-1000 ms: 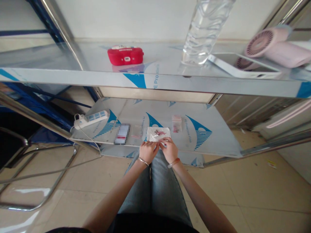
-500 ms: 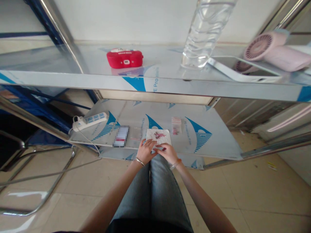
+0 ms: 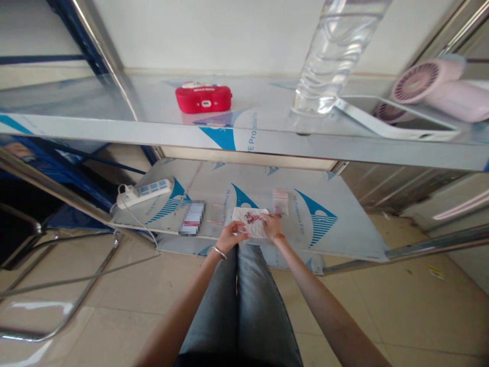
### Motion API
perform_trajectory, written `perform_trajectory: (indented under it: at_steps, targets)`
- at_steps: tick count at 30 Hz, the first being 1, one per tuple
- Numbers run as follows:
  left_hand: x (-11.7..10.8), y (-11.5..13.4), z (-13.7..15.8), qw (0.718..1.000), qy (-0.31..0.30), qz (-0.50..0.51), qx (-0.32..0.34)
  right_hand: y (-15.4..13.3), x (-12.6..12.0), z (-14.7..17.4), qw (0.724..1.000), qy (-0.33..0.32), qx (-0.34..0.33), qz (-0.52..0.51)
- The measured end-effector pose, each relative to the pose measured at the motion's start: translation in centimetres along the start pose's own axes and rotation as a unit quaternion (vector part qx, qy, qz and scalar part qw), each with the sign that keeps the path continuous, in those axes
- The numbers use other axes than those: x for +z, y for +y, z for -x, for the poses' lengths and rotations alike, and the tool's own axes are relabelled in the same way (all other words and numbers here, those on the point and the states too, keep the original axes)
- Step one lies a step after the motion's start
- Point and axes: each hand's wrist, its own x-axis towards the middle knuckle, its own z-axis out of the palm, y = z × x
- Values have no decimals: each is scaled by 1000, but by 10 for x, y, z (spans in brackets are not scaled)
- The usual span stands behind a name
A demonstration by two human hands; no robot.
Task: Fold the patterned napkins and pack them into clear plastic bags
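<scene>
A white cloth (image 3: 248,220) with small pink and red pieces on it lies near the front edge of the lower metal shelf (image 3: 336,229). My left hand (image 3: 228,237) rests at the cloth's near left corner, fingers touching it. My right hand (image 3: 272,225) reaches over the cloth's right side, its fingertips on the red pieces. Whether the fingers pinch a piece is too small to tell. A small clear bag (image 3: 280,201) with pink contents lies just beyond my right hand. Another flat clear bag (image 3: 216,214) lies left of the cloth.
A blurred card (image 3: 192,218) and a white power strip (image 3: 145,191) with its cord lie on the lower shelf's left. The upper shelf (image 3: 114,125) holds a red case (image 3: 204,98), a clear water bottle (image 3: 328,56), a white tablet (image 3: 397,122) and a pink fan (image 3: 439,89). A chair frame (image 3: 38,285) stands left.
My right hand has moved forward and right, from the cloth's near edge onto the red pieces on it. My left hand stays at the near left corner. The view has shifted a little.
</scene>
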Motion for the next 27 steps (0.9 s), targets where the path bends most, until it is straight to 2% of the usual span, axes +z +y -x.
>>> perform_trajectory:
  at_steps: [4, 14, 17, 20, 23, 27]
  targets:
    - [-5, 3, 0, 999, -12, 39, -33, 9, 5, -2, 1000, -12, -9, 21]
    - [-5, -4, -6, 990, -55, 130, -23, 16, 5, 0, 999, 30, 31, 1]
    - [-5, -11, -9, 991, -50, 123, -9, 0, -1, 2, 997, 67, 31, -37]
    - [-5, -17, -13, 993, -39, 115, -1, -26, -12, 6, 987, 95, -9, -127]
    - [-4, -19, -17, 993, -29, 119, 0, -53, -23, 13, 981, 67, -59, -173]
    - [0, -22, -20, 990, -34, 135, -14, -72, -26, 26, 979, 4, -121, -163]
